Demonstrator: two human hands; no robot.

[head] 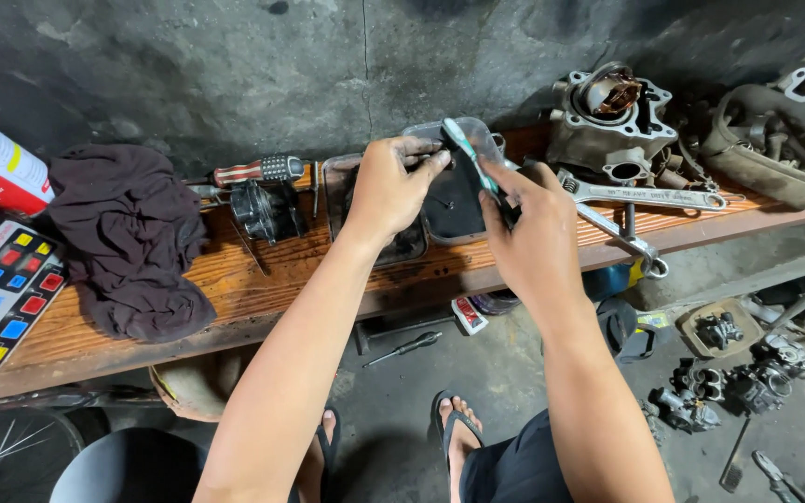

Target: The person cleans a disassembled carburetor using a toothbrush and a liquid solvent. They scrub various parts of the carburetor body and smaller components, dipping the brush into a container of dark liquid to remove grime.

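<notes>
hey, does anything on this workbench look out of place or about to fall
Mostly normal workshop clutter. One thing: the lower wrench pokes its ring end past the wooden bench edge, so it could get knocked off. The dark rag also droops over the front edge. Both hands work over the trays.

Lighting: even, soft daylight, moderately bright; wall (235, 65) dark and mottled. Shadows: faint, deepest beneath the table (235, 279) edge and on the floor (402, 391). Glare: mild sheen on wrench (645, 196). Focus: sharp throughout. Distortion: slight wide-angle bending at frame edges.
</notes>
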